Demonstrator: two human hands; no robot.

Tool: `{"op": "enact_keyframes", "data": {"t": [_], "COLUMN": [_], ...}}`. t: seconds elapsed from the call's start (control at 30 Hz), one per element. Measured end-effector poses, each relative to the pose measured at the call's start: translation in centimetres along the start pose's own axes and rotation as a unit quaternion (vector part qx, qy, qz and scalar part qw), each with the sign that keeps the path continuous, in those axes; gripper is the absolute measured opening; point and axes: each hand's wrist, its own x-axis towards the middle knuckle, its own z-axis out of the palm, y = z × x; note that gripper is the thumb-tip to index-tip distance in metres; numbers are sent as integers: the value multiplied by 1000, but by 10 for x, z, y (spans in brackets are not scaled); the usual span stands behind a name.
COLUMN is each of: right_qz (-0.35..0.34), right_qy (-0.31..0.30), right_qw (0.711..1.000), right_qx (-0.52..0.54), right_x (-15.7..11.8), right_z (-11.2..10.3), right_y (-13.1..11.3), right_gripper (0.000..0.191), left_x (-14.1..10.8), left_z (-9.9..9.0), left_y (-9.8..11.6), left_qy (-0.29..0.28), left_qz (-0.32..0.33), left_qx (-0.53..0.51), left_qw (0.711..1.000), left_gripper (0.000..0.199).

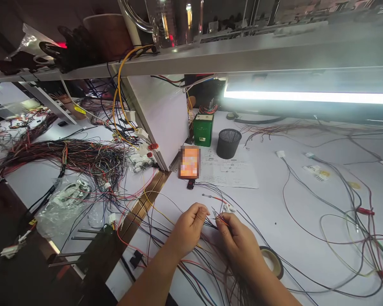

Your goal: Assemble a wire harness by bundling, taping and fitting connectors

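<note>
My right hand (238, 236) is closed around a small bundle of thin wires (222, 219), whose metal-tipped ends stick out past the thumb. Just left of it, my left hand (191, 225) pinches what looks like a thin wire (210, 218) between thumb and forefinger; the fingers hide most of it. The two hands are close together but apart. Beyond the right fingertips lie a white connector (228, 208) and an orange wire (215, 197) with a metal terminal. Loose wires (207, 272) run under both forearms.
A roll of tape (279, 265) lies by my right wrist. Farther back are a phone-like blurred object (189, 162), printed sheets (239, 172), a black mesh cup (229, 144) and a green box (203, 130). Wire harnesses spread right; a large wire heap (92, 159) sits left. A shelf (242, 57) overhangs.
</note>
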Motion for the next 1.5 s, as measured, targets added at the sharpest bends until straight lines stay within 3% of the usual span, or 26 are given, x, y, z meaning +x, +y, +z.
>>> {"op": "enact_keyframes", "data": {"t": [0.3, 0.43, 0.73, 0.9, 1.07, 1.5], "right_qz": [-5, -5, -7, -72, -98, -98], "right_qy": [12, 9, 18, 18, 54, 54], "right_qw": [1000, 1000, 998, 996, 993, 993], "right_qx": [2, 20, 53, 41, 23, -21], "right_x": [0, -1, -3, -2, 0, 1], "right_z": [2, 0, 0, 0, 1, 1], "right_y": [1, -2, -6, -7, -6, -8], "right_gripper": [20, 21, 19, 13, 9, 9], "left_x": [0, 2, 5, 7, 6, 3], "left_z": [-1, -1, 0, 0, 5, 10], "left_y": [0, -3, -1, -6, -6, -6], "left_qy": [-25, -40, -8, -20, -10, 3], "left_qz": [-8, -43, -80, -110, -108, -30], "left_qx": [-18, -62, -132, -155, -167, -68], "left_qw": [999, 996, 988, 981, 980, 997], "left_gripper": [40, 41, 44, 47, 43, 40]}}
